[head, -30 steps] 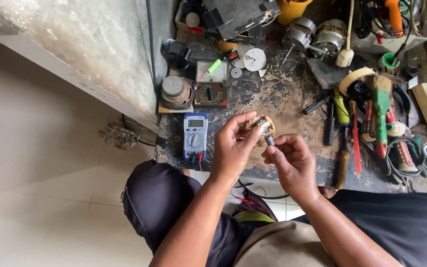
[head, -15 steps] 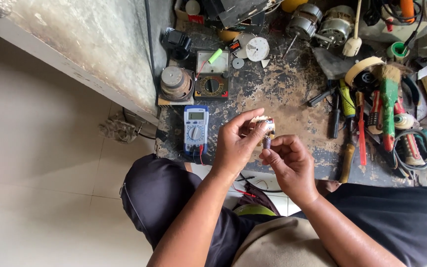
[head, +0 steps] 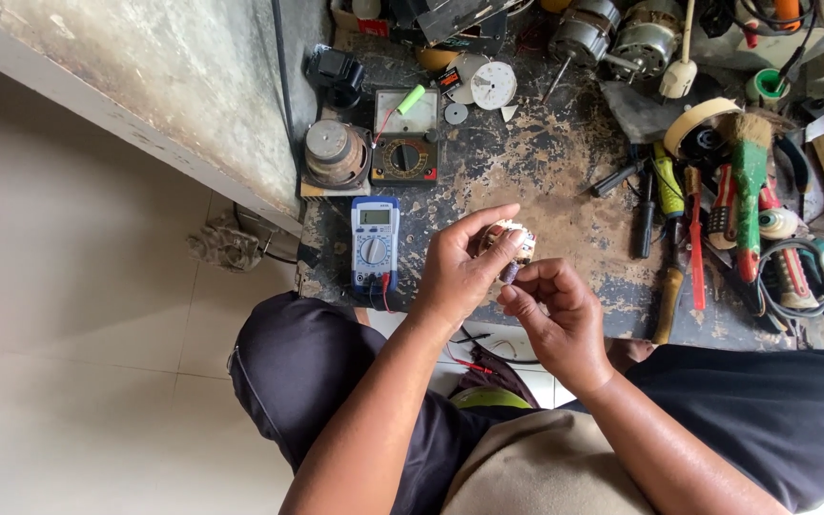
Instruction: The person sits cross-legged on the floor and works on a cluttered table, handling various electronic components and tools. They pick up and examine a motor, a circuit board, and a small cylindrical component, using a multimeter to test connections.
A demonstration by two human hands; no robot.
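My left hand (head: 457,267) holds a small round motor part (head: 510,238), pale with copper-coloured windings, above the near edge of the worn dark workbench (head: 545,162). My right hand (head: 550,310) pinches a thin dark piece at the part's lower side, fingertips touching it. Most of the part is hidden by my fingers. A blue digital multimeter (head: 375,243) with red and black leads lies just left of my left hand.
An analogue meter (head: 405,148) and a round metal motor piece (head: 333,153) sit behind the blue meter. Screwdrivers, a green-handled brush (head: 748,191), tape rolls and cables crowd the right side. Electric motors (head: 612,33) stand at the back. A concrete wall and tiled floor lie left.
Both hands have stayed together on the small part, with my fingers shifting slightly around it. The view has drifted a little, so the bench appears lower than before.
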